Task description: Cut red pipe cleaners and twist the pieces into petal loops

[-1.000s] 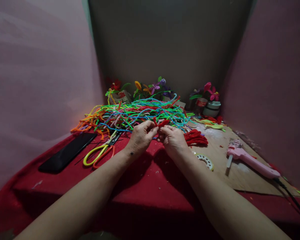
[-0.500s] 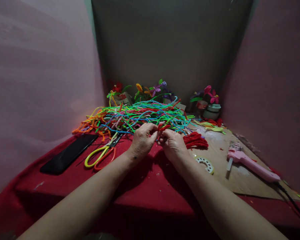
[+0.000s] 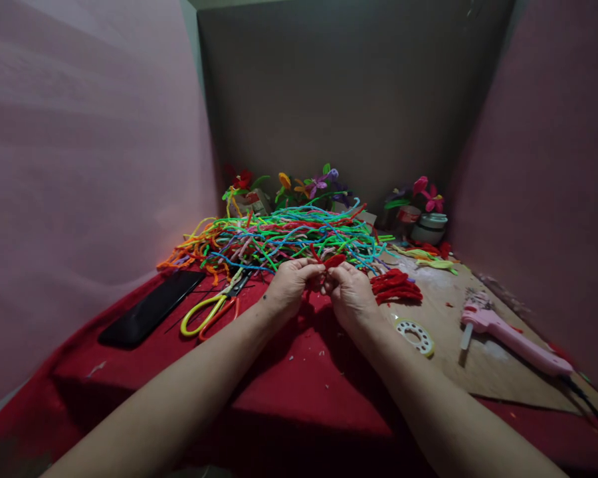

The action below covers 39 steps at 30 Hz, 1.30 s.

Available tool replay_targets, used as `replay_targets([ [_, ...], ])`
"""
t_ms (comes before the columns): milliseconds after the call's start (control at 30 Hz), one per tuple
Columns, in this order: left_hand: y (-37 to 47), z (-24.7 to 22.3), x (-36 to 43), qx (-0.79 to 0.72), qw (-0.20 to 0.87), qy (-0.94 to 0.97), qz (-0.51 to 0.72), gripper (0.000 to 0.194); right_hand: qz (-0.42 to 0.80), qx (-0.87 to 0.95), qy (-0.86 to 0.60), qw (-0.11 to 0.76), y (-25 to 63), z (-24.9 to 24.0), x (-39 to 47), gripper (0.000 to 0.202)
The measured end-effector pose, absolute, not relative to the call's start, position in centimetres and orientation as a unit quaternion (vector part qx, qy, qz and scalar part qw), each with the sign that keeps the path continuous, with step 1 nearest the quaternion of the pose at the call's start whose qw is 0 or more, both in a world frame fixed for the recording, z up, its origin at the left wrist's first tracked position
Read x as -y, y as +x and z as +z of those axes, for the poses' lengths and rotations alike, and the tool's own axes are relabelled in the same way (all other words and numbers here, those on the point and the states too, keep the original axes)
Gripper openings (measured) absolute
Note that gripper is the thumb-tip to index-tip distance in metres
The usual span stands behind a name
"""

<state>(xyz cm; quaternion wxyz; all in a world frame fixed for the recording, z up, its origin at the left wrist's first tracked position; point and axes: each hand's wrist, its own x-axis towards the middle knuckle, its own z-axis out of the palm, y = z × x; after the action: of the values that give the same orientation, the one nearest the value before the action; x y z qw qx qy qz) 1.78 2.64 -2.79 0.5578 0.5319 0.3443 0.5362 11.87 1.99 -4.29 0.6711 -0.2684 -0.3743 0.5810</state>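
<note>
Between my two hands is a red pipe cleaner (image 3: pixel 335 260), bent into a loop with a loose end sticking up. My left hand (image 3: pixel 294 282) pinches it from the left, thumb and forefinger pressed together. From the other side my right hand (image 3: pixel 350 292) grips it, its fingertips nearly touching those of the left. The fingers hide part of the red piece. Just beyond lies a heap of coloured pipe cleaners (image 3: pixel 299 229). Beside my right hand rests a bundle of red pipe cleaners (image 3: pixel 398 287).
Scissors (image 3: pixel 204 315) and a black phone (image 3: pixel 152 309) lie to the left on the red cloth (image 3: pixel 289 385). At right, a cardboard sheet (image 3: pixel 448 372) carries a pink glue gun (image 3: pixel 515 335) and a tape roll (image 3: pixel 416 337). Pipe-cleaner flowers (image 3: pixel 319 186) stand behind.
The red pipe cleaner has turned in my fingers, and its loop shows more plainly. My hands have lowered slightly; the whole view has shifted a little.
</note>
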Motion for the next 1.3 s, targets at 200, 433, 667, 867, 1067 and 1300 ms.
replay_targets([
  [200, 1.2, -2.4, -2.5, -0.357, 0.541, 0.543, 0.533, 0.011, 0.572, 0.382, -0.275, 0.672, 12.3, -3.9, -1.8, 0.011],
  [433, 1.2, -1.6, -1.8, -0.385, 0.509, 0.58, 0.507, 0.015, 0.571, 0.375, -0.292, 0.67, 12.8, -3.8, -2.2, 0.019],
  [667, 1.4, -1.4, -1.6, -0.383, 0.483, 0.591, 0.52, 0.012, 0.574, 0.375, -0.29, 0.668, 12.8, -3.9, -2.3, 0.019],
  [867, 1.1, -2.0, -2.5, -0.322, 0.591, 0.53, 0.515, 0.009, 0.612, 0.372, -0.242, 0.655, 12.6, -3.6, -2.1, 0.01],
  [1067, 0.5, -1.5, -2.6, -0.331, 0.601, 0.536, 0.491, 0.011, 0.573, 0.405, -0.267, 0.661, 12.5, -3.6, -1.9, 0.006],
  [1300, 0.0, -1.5, -3.0, -0.371, 0.595, 0.533, 0.473, 0.013, 0.527, 0.463, -0.285, 0.654, 12.5, -3.8, -2.0, 0.004],
])
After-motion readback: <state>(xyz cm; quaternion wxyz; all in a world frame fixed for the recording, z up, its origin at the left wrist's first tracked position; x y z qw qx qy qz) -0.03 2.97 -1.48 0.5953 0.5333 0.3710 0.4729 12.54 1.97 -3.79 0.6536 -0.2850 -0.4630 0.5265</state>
